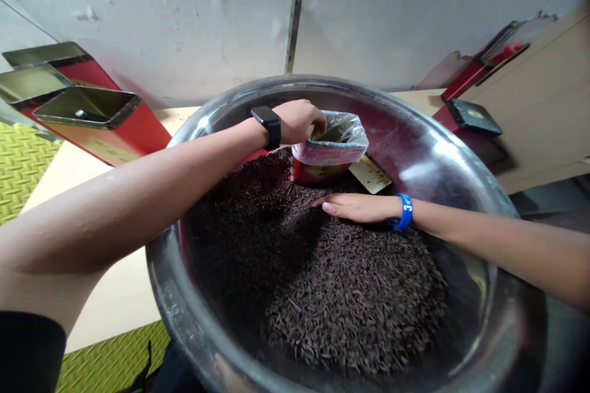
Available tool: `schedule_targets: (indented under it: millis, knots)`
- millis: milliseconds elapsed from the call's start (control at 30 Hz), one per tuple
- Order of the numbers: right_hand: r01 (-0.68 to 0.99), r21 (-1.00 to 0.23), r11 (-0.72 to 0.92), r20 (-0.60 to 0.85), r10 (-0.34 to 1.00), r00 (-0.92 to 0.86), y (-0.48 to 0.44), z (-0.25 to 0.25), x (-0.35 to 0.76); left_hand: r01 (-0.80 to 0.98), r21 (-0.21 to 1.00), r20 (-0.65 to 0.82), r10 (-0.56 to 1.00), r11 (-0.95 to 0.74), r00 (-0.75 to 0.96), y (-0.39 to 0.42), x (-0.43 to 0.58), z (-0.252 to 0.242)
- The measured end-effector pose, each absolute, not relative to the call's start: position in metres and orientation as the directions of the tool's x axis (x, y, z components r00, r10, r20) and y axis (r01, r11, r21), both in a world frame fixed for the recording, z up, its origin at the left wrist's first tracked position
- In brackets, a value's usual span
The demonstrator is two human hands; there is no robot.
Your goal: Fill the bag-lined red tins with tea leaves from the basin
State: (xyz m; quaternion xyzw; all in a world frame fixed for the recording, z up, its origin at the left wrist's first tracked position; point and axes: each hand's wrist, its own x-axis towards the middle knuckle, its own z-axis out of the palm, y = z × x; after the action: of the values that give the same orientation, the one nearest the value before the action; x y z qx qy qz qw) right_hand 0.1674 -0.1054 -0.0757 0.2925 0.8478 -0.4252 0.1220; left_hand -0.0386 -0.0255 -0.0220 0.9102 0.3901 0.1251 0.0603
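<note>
A large steel bowl [173, 276] holds a heap of dark dry tea leaves [364, 295]. Inside it, at the far side, stands a red tin [318, 173] lined with a clear plastic bag [353, 138]. My left hand [297, 121], with a black watch at the wrist, is closed at the left rim of the tin, fingers curled over the bag's edge; the fingertips are partly hidden. Palm down on the leaves in front of the tin lies my right hand [357, 207], fingers stretched out, a blue band at the wrist.
A yellowish flat piece [371, 175] lies in the bowl right of the tin. Several open red tins [142, 132] stand at the left on the pale table [115, 307]. More red tins, one with a dark lid [474, 116], are at the right. A grey wall [207, 24] rises behind.
</note>
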Motion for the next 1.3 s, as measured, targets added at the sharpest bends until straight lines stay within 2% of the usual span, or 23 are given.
schedule_targets:
  millis: [67, 167, 267, 333, 467, 567, 700, 767, 867, 1000, 1133, 1200, 1300]
  knots:
    - [0.594, -0.675, 0.438, -0.475, 0.358, -0.804, -0.113, -0.07, 0.16, 0.698, 0.202, 0.185, 0.727, -0.687, 0.661, -0.026, -0.039, -0.022]
    - [0.547, -0.717, 0.433, -0.499, 0.23, -0.836, -0.127, -0.053, 0.147, 0.693, 0.189, 0.196, 0.718, -0.696, 0.668, -0.026, -0.04, -0.022]
    - [0.453, -0.684, 0.572, -0.493, 0.095, -0.865, -0.145, -0.036, 0.134, 0.661, 0.178, 0.212, 0.685, -0.729, 0.697, -0.025, -0.042, -0.023]
    - [0.389, -0.581, 0.715, -0.489, 0.074, -0.869, -0.156, -0.029, 0.127, 0.645, 0.178, 0.249, 0.668, -0.743, 0.701, -0.025, -0.043, -0.024]
    - [0.353, -0.324, 0.877, -0.491, 0.163, -0.856, -0.167, -0.018, 0.12, 0.675, 0.171, 0.413, 0.674, -0.718, 0.613, -0.027, -0.041, -0.026]
    - [0.381, -0.247, 0.891, -0.453, 0.241, -0.858, -0.156, 0.002, 0.122, 0.723, 0.188, 0.492, 0.701, -0.664, 0.516, -0.026, -0.04, -0.029]
    - [0.436, -0.271, 0.858, -0.345, 0.336, -0.876, -0.118, 0.04, 0.129, 0.754, 0.322, 0.308, 0.817, -0.572, 0.488, -0.021, -0.042, -0.031]
    - [0.5, -0.208, 0.84, -0.254, 0.447, -0.857, -0.091, 0.052, 0.131, 0.747, 0.347, 0.263, 0.823, -0.568, 0.504, -0.019, -0.045, -0.029]
    - [0.653, -0.106, 0.75, -0.072, 0.649, -0.757, -0.053, 0.051, 0.128, 0.718, 0.328, 0.272, 0.79, -0.613, 0.55, -0.018, -0.05, -0.026]
    - [0.7, -0.151, 0.698, -0.036, 0.704, -0.709, -0.041, 0.047, 0.131, 0.71, 0.303, 0.273, 0.771, -0.636, 0.575, -0.019, -0.054, -0.023]
    - [0.704, -0.227, 0.673, 0.137, 0.738, -0.661, -0.076, 0.055, 0.148, 0.726, 0.284, 0.258, 0.779, -0.627, 0.572, -0.021, -0.052, -0.022]
    - [0.692, -0.268, 0.671, 0.088, 0.732, -0.676, -0.091, 0.052, 0.157, 0.724, 0.292, 0.245, 0.781, -0.625, 0.575, -0.021, -0.05, -0.021]
    - [0.654, -0.332, 0.68, -0.069, 0.674, -0.736, -0.097, 0.027, 0.165, 0.703, 0.3, 0.282, 0.764, -0.645, 0.58, -0.021, -0.047, -0.019]
